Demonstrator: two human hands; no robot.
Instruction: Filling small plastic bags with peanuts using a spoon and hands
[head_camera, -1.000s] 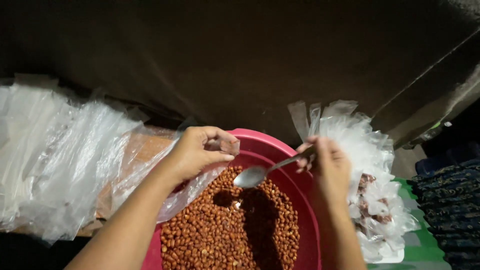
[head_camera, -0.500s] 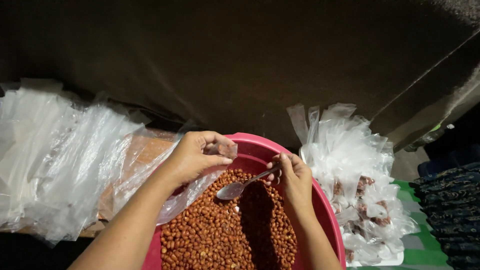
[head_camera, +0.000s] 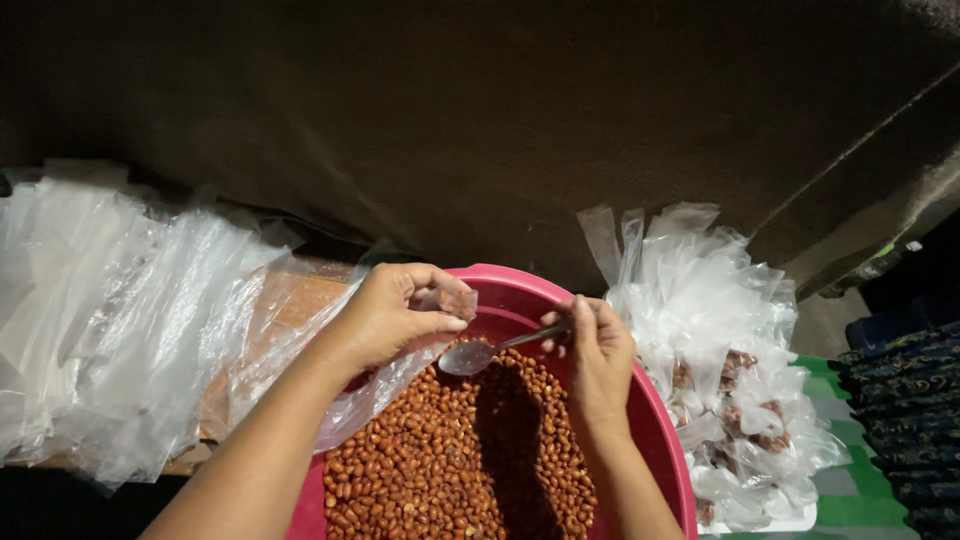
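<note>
A pink basin (head_camera: 520, 285) full of brown peanuts (head_camera: 440, 460) sits right below me. My left hand (head_camera: 395, 310) pinches a small clear plastic bag (head_camera: 452, 300) with a few peanuts in it over the basin's far rim. My right hand (head_camera: 600, 355) holds a metal spoon (head_camera: 480, 354) by its handle. The spoon's bowl hovers just above the peanuts, close under the bag.
A big stack of empty clear plastic bags (head_camera: 120, 300) lies to the left on a wooden surface (head_camera: 290, 300). To the right is a heap of small filled bags (head_camera: 720, 380). A dark floor stretches ahead; a green mat (head_camera: 850, 500) shows at bottom right.
My right hand has brought the spoon leftward from near the right rim to just under the bag. The left hand has kept its hold on the bag.
</note>
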